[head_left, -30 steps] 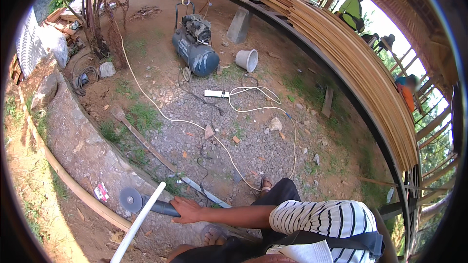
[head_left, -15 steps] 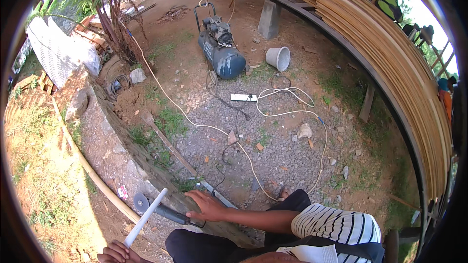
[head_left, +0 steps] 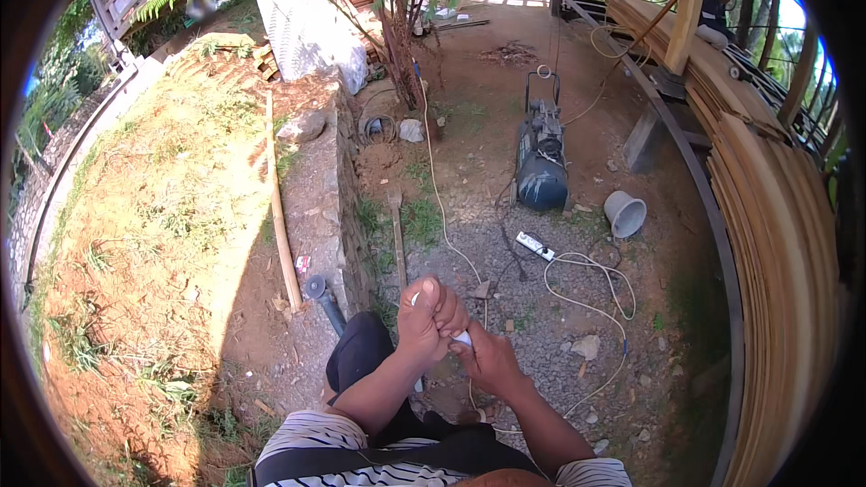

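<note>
Both hands are together in front of my body, over the gravel. My left hand (head_left: 431,320) is wrapped in a fist around a slim white rod (head_left: 463,338), most of which the fingers hide. Just to its right, my right hand (head_left: 490,358) pinches the rod's other end, close against the left fist. An angle grinder (head_left: 327,299) with a grey disc lies on top of the low stone wall, beside my left knee, and neither hand touches it.
A bamboo pole (head_left: 281,234) lies along the stone wall (head_left: 325,189). Ahead stand an air compressor (head_left: 543,176) and a grey bucket (head_left: 624,214). A white power strip (head_left: 535,245) and looped cable (head_left: 622,311) lie on the gravel. Stacked planks (head_left: 767,216) run along the right; a person (head_left: 715,9) sits beyond.
My left hand has brought the white rod from the lower left to the middle. My right hand has left the grinder and now grips the rod. The view has turned left.
</note>
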Tool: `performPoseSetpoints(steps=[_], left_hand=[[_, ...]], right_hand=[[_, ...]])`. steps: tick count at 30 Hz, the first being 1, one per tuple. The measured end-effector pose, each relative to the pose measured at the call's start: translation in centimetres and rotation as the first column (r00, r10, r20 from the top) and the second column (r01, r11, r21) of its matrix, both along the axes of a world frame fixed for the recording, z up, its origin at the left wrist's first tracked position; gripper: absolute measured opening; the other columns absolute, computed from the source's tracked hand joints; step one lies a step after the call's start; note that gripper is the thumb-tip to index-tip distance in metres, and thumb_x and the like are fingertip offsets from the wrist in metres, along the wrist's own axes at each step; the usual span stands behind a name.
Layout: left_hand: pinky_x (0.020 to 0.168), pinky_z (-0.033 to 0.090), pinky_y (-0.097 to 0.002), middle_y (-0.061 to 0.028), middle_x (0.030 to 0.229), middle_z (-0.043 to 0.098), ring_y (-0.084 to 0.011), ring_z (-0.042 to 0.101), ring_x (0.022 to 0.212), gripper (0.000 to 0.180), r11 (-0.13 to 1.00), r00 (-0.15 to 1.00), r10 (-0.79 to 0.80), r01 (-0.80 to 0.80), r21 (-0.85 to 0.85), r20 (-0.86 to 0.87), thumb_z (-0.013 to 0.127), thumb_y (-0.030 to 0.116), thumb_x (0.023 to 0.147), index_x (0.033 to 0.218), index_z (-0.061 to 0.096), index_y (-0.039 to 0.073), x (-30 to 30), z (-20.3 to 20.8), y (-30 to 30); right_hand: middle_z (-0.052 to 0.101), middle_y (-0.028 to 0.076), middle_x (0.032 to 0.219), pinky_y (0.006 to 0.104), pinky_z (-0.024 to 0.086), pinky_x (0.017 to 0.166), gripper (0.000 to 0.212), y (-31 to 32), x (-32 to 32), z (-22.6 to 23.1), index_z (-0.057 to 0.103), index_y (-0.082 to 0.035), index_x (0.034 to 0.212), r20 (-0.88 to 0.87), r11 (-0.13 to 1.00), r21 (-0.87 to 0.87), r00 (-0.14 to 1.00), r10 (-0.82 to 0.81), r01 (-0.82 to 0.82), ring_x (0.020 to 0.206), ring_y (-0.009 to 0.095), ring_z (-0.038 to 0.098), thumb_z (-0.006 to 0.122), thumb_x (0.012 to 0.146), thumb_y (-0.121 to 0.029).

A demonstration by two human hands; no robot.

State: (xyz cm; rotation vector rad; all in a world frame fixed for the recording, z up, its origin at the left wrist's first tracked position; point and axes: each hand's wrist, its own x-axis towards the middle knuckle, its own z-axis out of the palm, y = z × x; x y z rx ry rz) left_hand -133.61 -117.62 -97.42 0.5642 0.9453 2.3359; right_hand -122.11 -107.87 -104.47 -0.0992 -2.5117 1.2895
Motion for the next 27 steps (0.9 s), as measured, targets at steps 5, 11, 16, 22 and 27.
performPoseSetpoints(steps=[5, 11, 16, 22, 27], left_hand=[[0.040, 0.035, -0.0279, 0.0034, 0.053, 0.034, -0.0093, 0.034, 0.040, 0.047, 0.976, 0.977, -0.206, 0.201, 0.089, 0.051, 0.044, 0.047, 0.109, 0.076, 0.040, 0.014, 3.9, 4.6, 6.0], [0.038, 0.035, -0.0259, 0.0027, 0.056, 0.034, -0.0081, 0.032, 0.040, 0.045, 0.937, 0.966, -0.259, 0.246, 0.247, 0.022, 0.036, 0.044, 0.112, 0.079, 0.041, 0.014, 2.6, 7.7, 11.0], [0.038, 0.035, -0.0251, 0.0010, 0.056, 0.038, -0.0086, 0.036, 0.042, 0.044, 0.904, 0.933, -0.355, 0.360, 0.231, -0.063, 0.039, 0.039, 0.113, 0.078, 0.046, 0.013, -0.2, 5.6, 13.0], [0.040, 0.030, -0.0264, 0.0026, 0.057, 0.040, -0.0099, 0.034, 0.045, 0.044, 0.979, 0.959, -0.133, 0.166, -0.115, 0.250, 0.048, 0.041, 0.110, 0.075, 0.043, 0.015, 0.0, -5.2, 26.0], [0.045, 0.033, -0.0281, 0.0033, 0.058, 0.039, -0.0098, 0.038, 0.049, 0.037, 0.891, 0.920, -0.228, 0.328, -0.312, 0.318, 0.055, 0.038, 0.106, 0.078, 0.043, 0.016, 6.8, -14.4, 40.3]], right_hand=[[0.068, 0.023, 0.089, 0.0566, 0.052, 0.070, 0.039, 3.6, 8.9, 3.8, 0.052, -0.006, 0.114, 0.201, 0.979, 0.040, 0.958, -0.202, 0.199, 0.082, 0.046, 0.068, 0.057, 0.102, -0.044], [0.070, 0.018, 0.090, 0.0545, 0.053, 0.068, 0.039, 7.0, 15.7, 0.9, 0.053, -0.009, 0.113, 0.298, 0.925, 0.071, 0.877, -0.376, 0.373, 0.083, 0.043, 0.070, 0.058, 0.101, -0.046], [0.070, 0.018, 0.091, 0.0568, 0.051, 0.072, 0.039, 7.8, 17.9, -2.5, 0.049, -0.011, 0.115, 0.220, 0.929, 0.000, 0.906, -0.361, 0.370, 0.086, 0.042, 0.070, 0.056, 0.101, -0.047], [0.069, 0.019, 0.090, 0.0573, 0.052, 0.070, 0.046, 10.6, 23.1, -9.9, 0.052, -0.010, 0.117, 0.456, 0.781, 0.009, 0.692, -0.559, 0.625, 0.082, 0.044, 0.070, 0.052, 0.102, -0.054], [0.072, 0.021, 0.090, 0.0587, 0.053, 0.075, 0.062, 15.3, 28.7, -15.2, 0.059, -0.009, 0.117, 0.582, 0.545, 0.114, 0.388, -0.714, 0.831, 0.087, 0.045, 0.070, 0.049, 0.097, -0.067]])
